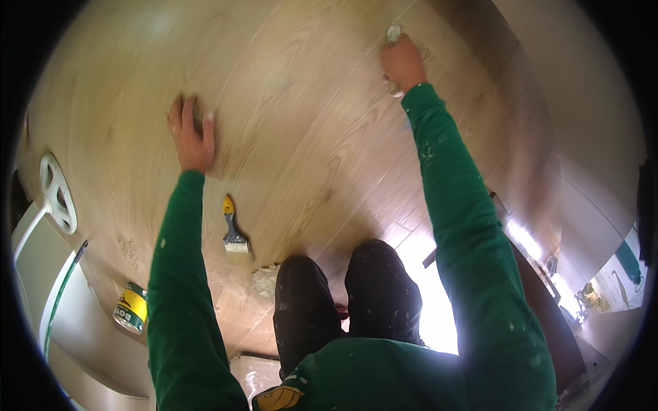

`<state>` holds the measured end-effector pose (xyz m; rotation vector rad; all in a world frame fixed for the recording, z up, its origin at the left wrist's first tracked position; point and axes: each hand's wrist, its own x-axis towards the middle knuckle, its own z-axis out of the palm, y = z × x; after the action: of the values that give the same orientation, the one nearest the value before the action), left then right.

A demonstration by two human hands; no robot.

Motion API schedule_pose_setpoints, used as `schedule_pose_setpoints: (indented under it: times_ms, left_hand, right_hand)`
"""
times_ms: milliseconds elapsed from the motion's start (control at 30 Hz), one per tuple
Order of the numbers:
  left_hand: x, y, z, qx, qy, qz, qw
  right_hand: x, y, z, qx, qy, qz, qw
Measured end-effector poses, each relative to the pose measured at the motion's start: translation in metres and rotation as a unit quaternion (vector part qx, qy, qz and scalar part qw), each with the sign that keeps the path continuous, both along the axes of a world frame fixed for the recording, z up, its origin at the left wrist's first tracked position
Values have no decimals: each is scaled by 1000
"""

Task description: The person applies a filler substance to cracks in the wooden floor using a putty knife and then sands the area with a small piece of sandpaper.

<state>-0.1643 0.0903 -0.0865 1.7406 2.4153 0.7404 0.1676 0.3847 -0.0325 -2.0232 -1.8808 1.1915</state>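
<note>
Your floor [295, 89] looks like smooth wood-grain boards, with a soft sheen at the upper left of the frame, while your sleeves [179, 267] and trousers [308, 301] are matt, speckled cloth. The brush [234, 227] left of centre has a smooth, plastic-looking handle [229, 206], and the can [130, 308] at the lower left looks smooth and slightly glossy. At far left, your white base [54, 184] looks like smooth plastic.

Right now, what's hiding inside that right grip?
The right grip is closed around a pale thing: one whitish end shows past it, and another bit peeks out near the green sleeve. The middle is covered, so I can't tell what it is.
</note>
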Motion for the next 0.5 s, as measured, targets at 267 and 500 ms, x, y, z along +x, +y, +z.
schedule_pose_setpoints:
  times_ms: [267, 500]
  left_hand:
    - [-3, -173, 14, -50, 68, 174, 981]
    - [-2, -174, 13, -43, 74, 177, 980]
  right_hand:
    - [-39, -146, 1, -57, -82, 50, 994]
    - [-66, -307, 1, -91, -96, 66, 989]
